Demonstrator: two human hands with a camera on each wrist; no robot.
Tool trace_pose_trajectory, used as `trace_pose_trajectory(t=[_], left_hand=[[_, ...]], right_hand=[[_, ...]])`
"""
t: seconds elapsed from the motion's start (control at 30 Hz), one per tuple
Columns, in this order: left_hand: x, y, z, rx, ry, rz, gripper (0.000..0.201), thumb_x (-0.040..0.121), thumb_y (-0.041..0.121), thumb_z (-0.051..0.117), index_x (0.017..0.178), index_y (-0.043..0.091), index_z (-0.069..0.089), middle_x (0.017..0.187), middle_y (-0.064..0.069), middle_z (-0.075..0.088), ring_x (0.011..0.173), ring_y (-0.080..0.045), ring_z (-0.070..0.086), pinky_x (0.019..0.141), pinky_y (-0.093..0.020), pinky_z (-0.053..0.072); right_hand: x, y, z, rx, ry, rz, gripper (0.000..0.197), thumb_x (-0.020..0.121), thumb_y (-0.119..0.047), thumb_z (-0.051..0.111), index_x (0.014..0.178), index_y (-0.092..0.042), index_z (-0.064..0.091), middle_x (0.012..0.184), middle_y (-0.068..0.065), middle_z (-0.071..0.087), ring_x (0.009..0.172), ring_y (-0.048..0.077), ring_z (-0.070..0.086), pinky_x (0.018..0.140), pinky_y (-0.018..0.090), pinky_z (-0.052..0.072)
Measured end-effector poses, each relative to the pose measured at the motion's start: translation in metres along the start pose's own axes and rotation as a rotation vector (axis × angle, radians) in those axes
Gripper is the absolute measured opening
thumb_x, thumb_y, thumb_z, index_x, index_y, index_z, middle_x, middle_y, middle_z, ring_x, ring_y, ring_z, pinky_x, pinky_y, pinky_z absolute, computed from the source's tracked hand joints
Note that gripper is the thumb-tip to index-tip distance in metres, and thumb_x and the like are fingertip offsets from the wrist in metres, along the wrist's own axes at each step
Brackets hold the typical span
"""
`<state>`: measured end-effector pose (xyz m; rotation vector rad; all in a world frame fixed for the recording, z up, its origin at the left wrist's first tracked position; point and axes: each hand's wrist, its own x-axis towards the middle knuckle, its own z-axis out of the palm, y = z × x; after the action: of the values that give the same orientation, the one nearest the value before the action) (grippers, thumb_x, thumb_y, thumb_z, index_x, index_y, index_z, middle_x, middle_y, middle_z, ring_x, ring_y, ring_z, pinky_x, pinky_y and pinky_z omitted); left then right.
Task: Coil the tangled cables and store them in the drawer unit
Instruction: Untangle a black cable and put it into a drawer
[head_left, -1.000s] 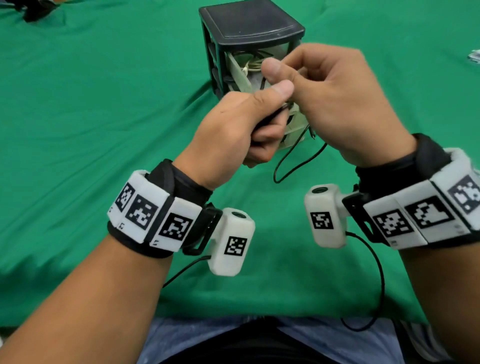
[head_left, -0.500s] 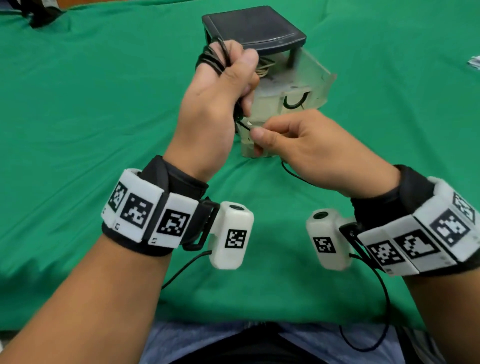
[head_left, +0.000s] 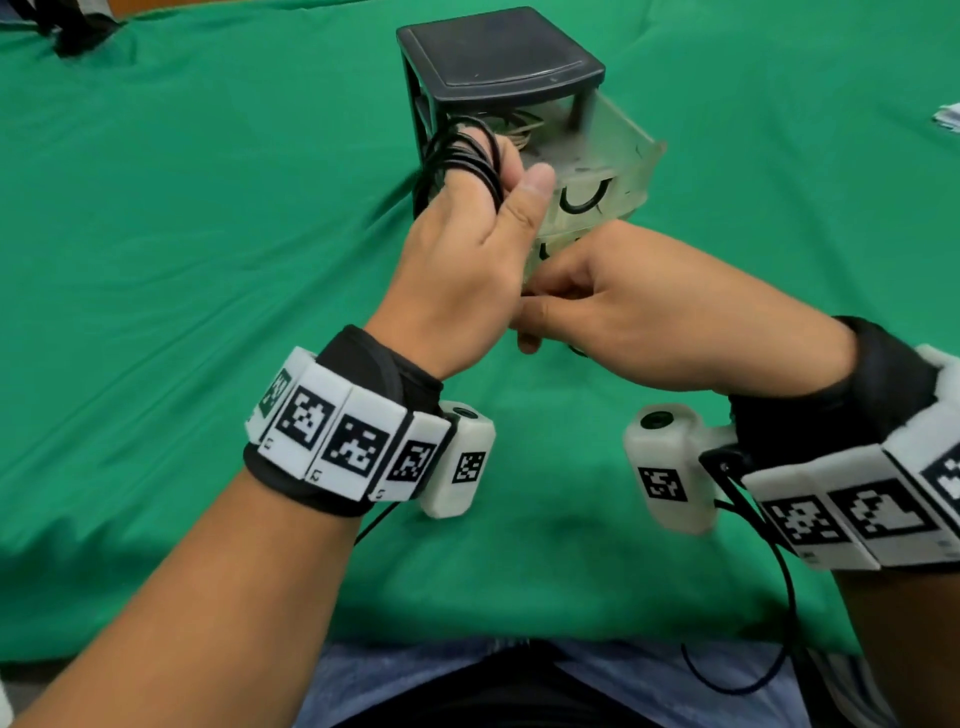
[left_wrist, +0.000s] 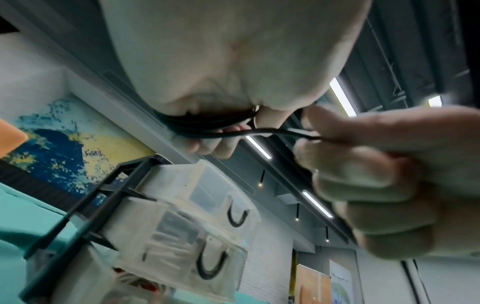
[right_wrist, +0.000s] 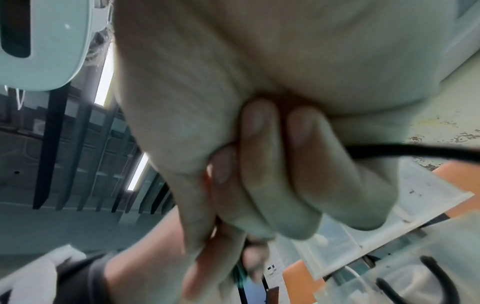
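A black cable (head_left: 467, 156) is wound in several loops round the fingers of my left hand (head_left: 467, 249), which is raised in front of the drawer unit (head_left: 498, 57). From the loops (left_wrist: 207, 125) the cable's loose end runs to my right hand (left_wrist: 389, 164), which pinches it between thumb and forefinger. My right hand (head_left: 623, 306) sits just below and right of the left, touching it. The same cable (right_wrist: 415, 153) crosses the right hand's curled fingers (right_wrist: 272, 164). The unit has a black frame and translucent drawers; the top drawer (head_left: 613, 140) is pulled out, with pale cable inside.
A green cloth (head_left: 208, 234) covers the table all round the unit. A lower drawer (left_wrist: 197, 257) with a black U-shaped handle is closed. Black wrist-camera leads (head_left: 779, 623) hang near my lap. A dark object (head_left: 78, 26) lies at the far left corner.
My left hand rose and turned with the cable loops now round its fingers. My right hand dropped from in front of the drawers to beside the left wrist, drawing the loose end down.
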<state>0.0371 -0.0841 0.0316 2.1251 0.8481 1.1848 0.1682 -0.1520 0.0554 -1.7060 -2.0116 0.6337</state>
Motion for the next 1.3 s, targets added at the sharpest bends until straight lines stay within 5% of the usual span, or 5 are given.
trace_pose_trajectory(t=[0.37, 0.6, 0.7, 1.03, 1.3], left_hand=[[-0.001, -0.014, -0.009, -0.269, -0.384, -0.333, 0.071, 0.078, 0.077, 0.006, 0.057, 0.019, 0.040, 0.059, -0.010, 0.036, 0.052, -0.021, 0.030, 0.053, -0.034, 0.024], [-0.003, 0.005, -0.013, -0.510, -0.484, -0.273, 0.050, 0.099, 0.041, 0.029, 0.055, 0.017, 0.030, 0.048, -0.003, 0.021, 0.046, -0.020, 0.015, 0.047, -0.027, 0.017], [-0.002, 0.012, -0.017, -0.717, -0.511, -0.260, 0.045, 0.097, 0.033, 0.029, 0.054, 0.018, 0.030, 0.043, 0.003, 0.021, 0.041, -0.017, 0.014, 0.044, -0.028, 0.018], [0.011, 0.020, -0.032, -0.983, -0.044, -0.125, 0.037, 0.106, 0.022, 0.026, 0.072, 0.014, 0.041, 0.051, 0.005, 0.034, 0.040, -0.015, 0.033, 0.046, -0.028, 0.027], [0.008, -0.005, -0.015, -0.339, 0.085, 0.035, 0.007, 0.097, 0.020, 0.047, 0.092, 0.017, 0.043, 0.079, 0.006, 0.041, 0.067, -0.008, 0.039, 0.067, -0.023, 0.036]], right_hand=[[-0.013, -0.007, -0.033, 0.136, 0.162, -0.153, 0.017, 0.090, -0.036, 0.069, 0.082, -0.023, 0.076, 0.070, 0.002, 0.070, 0.062, 0.004, 0.048, 0.057, 0.030, 0.042], [0.010, 0.008, -0.021, 0.371, 0.502, -0.113, 0.026, 0.086, -0.037, 0.075, 0.086, -0.011, 0.074, 0.064, 0.024, 0.052, 0.051, 0.008, 0.032, 0.044, 0.020, 0.026], [0.016, 0.011, -0.013, 0.453, 0.522, -0.057, 0.030, 0.089, -0.039, 0.071, 0.083, -0.010, 0.072, 0.057, 0.005, 0.039, 0.045, 0.006, 0.025, 0.041, 0.021, 0.021], [0.017, 0.010, 0.015, 0.238, 0.124, 0.078, 0.042, 0.101, -0.041, 0.050, 0.079, -0.012, 0.073, 0.055, 0.006, 0.036, 0.042, 0.011, 0.027, 0.039, 0.021, 0.023], [0.005, -0.005, 0.008, 0.106, 0.001, -0.043, 0.033, 0.094, -0.045, 0.061, 0.072, -0.021, 0.071, 0.043, -0.007, 0.037, 0.041, 0.008, 0.031, 0.041, 0.017, 0.024]])
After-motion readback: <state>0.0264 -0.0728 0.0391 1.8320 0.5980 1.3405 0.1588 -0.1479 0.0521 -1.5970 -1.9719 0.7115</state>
